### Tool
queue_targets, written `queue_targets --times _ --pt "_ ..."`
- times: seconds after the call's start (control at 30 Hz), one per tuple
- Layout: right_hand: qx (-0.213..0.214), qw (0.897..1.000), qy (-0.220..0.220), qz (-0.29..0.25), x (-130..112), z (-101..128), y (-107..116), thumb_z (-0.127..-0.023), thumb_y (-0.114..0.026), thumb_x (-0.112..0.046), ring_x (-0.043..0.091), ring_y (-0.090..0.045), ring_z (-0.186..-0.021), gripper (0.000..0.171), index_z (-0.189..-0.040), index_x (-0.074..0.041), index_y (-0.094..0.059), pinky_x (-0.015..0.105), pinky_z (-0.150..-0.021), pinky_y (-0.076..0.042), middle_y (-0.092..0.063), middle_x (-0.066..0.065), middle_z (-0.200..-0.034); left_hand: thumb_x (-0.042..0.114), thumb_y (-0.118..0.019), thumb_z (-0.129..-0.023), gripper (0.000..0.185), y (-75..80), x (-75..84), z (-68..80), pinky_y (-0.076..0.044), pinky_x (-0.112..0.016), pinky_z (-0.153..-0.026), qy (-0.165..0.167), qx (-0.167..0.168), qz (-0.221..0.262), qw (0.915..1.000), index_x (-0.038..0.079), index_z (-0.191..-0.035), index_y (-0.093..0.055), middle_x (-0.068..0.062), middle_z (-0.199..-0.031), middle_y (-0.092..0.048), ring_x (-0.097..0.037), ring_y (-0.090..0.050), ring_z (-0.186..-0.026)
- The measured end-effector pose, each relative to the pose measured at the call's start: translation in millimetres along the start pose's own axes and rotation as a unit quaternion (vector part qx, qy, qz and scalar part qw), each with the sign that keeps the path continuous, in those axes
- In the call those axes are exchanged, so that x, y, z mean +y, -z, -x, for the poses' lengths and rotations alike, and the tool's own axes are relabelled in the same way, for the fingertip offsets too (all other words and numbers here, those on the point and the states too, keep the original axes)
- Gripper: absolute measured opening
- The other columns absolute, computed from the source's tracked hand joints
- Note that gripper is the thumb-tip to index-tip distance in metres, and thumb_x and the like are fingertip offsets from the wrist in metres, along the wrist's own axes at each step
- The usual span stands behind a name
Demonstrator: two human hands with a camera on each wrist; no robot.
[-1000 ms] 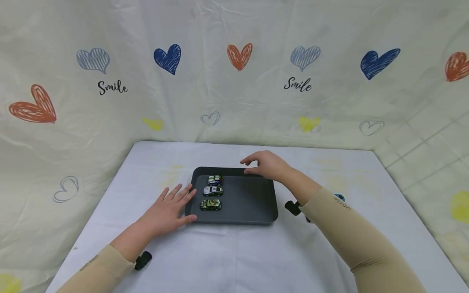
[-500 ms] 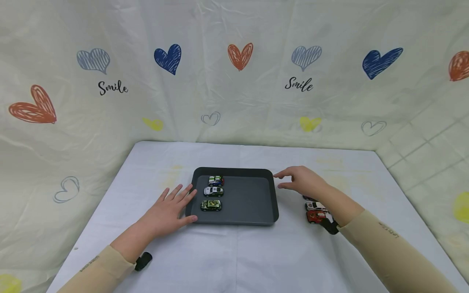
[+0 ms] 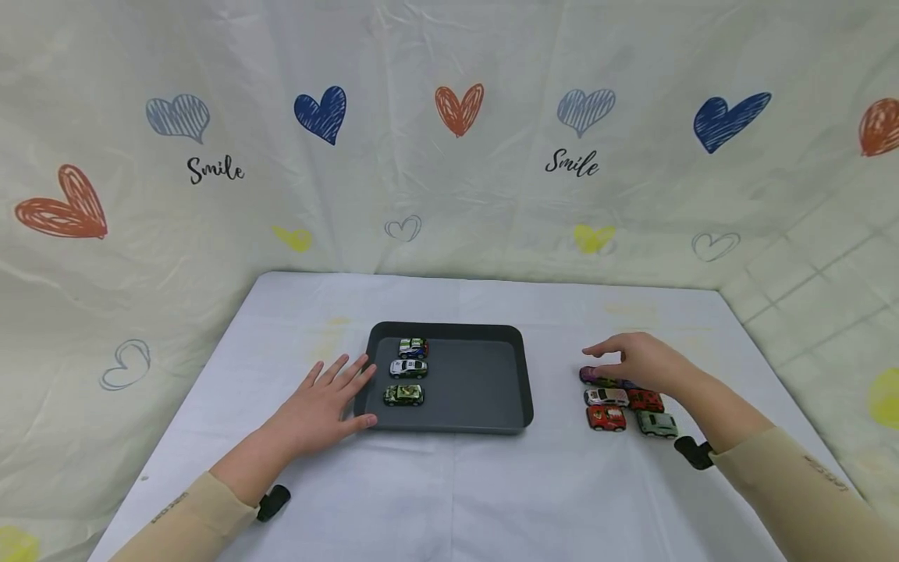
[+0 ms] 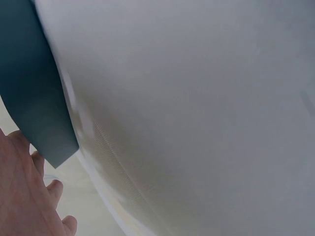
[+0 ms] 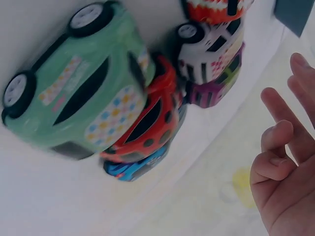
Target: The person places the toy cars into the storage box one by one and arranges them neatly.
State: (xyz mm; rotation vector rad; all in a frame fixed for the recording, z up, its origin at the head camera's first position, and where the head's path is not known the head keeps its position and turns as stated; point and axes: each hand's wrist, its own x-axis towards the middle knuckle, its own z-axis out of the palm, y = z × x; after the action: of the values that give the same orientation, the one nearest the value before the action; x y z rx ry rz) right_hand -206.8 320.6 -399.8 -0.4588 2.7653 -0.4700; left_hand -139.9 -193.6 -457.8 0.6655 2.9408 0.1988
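My left hand (image 3: 319, 414) lies with spread fingers at the left rim of a dark grey tray (image 3: 477, 382). Inside the tray, at its left, a striped toy car (image 3: 413, 348), a white toy car (image 3: 409, 368) and a camouflage toy car (image 3: 403, 395) form a column. On the right, my right hand (image 3: 649, 363) hovers over more toy cars, thumb and forefinger apart, nothing between them. Nearest below it is a purple toy car (image 3: 595, 376). Beside that sit a white-and-pink car (image 3: 606, 398), an orange-red car (image 3: 606, 417), a red car (image 3: 646, 400) and a pale green car (image 3: 657, 424).
A blue toy car (image 5: 128, 169), mostly hidden by the hand in the head view, shows behind the red one in the right wrist view. A white cloth covers the table (image 3: 449, 492). A heart-printed curtain (image 3: 449, 187) hangs behind it.
My right hand has moved from above the tray's far right corner rightward to the group of toy cars, uncovering several of them. My left hand has stayed at the tray's rim.
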Motion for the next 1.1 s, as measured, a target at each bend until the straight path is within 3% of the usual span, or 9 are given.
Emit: queue_targets --times 0.23,0.33,0.5,0.87,1.1 --pt "-0.012 1.0 0.003 0.008 16.4 -1.3 -3.0 -0.091 -0.073 -0.031 0.02 -0.056 -0.088 0.038 -0.126 -0.017 -0.071 0.034 -0.069 -0.048 -0.064 0.014 -0.129 0.07 -0.046 -0.093 0.086 0.6 0.3 0.3 -0.007 -0.06 -0.12 0.001 -0.001 -0.001 1.0 0.02 -0.159 -0.024 -0.001 -0.165 -0.017 -0.034 -0.013 -0.151" --pt "-0.021 1.0 -0.001 0.01 23.5 -3.5 -6.5 -0.091 -0.073 -0.032 0.03 -0.061 -0.103 0.037 -0.125 -0.017 -0.072 0.042 -0.078 -0.052 -0.064 0.016 -0.129 0.069 -0.048 -0.093 0.085 1.5 0.6 0.3 -0.008 -0.059 -0.12 0.001 -0.001 0.0 1.0 0.021 -0.159 -0.025 -0.001 -0.165 -0.017 -0.034 -0.013 -0.151" --pt "-0.033 0.999 -0.008 0.005 31.7 -7.2 -11.8 -0.09 -0.074 -0.031 0.046 -0.052 -0.123 0.036 -0.123 -0.018 -0.073 0.057 -0.093 -0.049 -0.065 0.017 -0.127 0.068 -0.049 -0.093 0.085 0.7 -0.6 -0.4 -0.009 -0.06 -0.119 -0.002 0.002 -0.002 1.0 0.021 -0.159 -0.025 -0.001 -0.165 -0.017 -0.034 -0.014 -0.151" --pt "-0.046 0.999 -0.02 0.017 33.3 -8.7 -16.1 -0.091 -0.073 -0.027 0.048 -0.051 -0.123 0.034 -0.123 -0.017 -0.073 0.062 -0.095 -0.046 -0.065 0.018 -0.127 0.073 -0.044 -0.092 0.087 -4.1 -2.9 -2.2 -0.009 -0.062 -0.118 -0.01 0.008 0.013 0.9998 0.021 -0.159 -0.026 -0.002 -0.165 -0.019 -0.037 -0.017 -0.149" --pt "-0.032 0.999 -0.004 0.016 33.6 -9.2 -16.8 -0.091 -0.073 -0.026 0.043 -0.055 -0.12 0.033 -0.122 -0.014 -0.073 0.059 -0.093 -0.049 -0.067 0.015 -0.123 0.075 -0.041 -0.092 0.087 -9.5 -6.3 -2.8 -0.008 -0.058 -0.12 -0.002 0.006 -0.005 1.0 0.024 -0.16 -0.022 0.003 -0.166 -0.014 -0.032 -0.014 -0.151"
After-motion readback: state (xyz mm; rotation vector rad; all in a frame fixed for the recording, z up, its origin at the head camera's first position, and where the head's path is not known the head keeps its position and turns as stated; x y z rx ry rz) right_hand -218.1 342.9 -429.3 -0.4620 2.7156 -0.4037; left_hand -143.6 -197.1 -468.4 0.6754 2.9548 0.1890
